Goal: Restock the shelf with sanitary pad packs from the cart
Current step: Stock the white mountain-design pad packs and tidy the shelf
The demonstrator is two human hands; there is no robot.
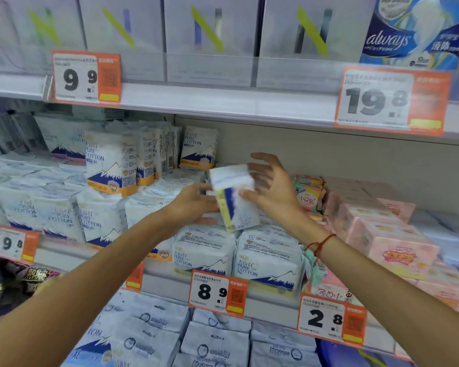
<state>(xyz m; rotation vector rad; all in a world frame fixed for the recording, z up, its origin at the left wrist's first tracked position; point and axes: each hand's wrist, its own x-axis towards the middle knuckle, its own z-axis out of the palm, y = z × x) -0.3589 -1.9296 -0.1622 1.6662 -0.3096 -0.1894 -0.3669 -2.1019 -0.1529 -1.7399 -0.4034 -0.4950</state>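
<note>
Two hands on white pad pack (pixel 233 197), blue/yellow edge: left grip (pixel 194 205) & right grip (pixel 270 186) pinching sides.

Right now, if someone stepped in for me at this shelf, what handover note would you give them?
Left hand: touches the left side of the white pad pack; its grip is blurred.
Right hand: thumb on the pack's right edge, fingers spread.
The pack is in the air, tilted, above the two front Pure Cotton packs on the middle shelf.
Done: white packs already stand and lie on the left part of that shelf.
Left: set this pack down in the gap behind the front row. The cart is out of view.
</note>
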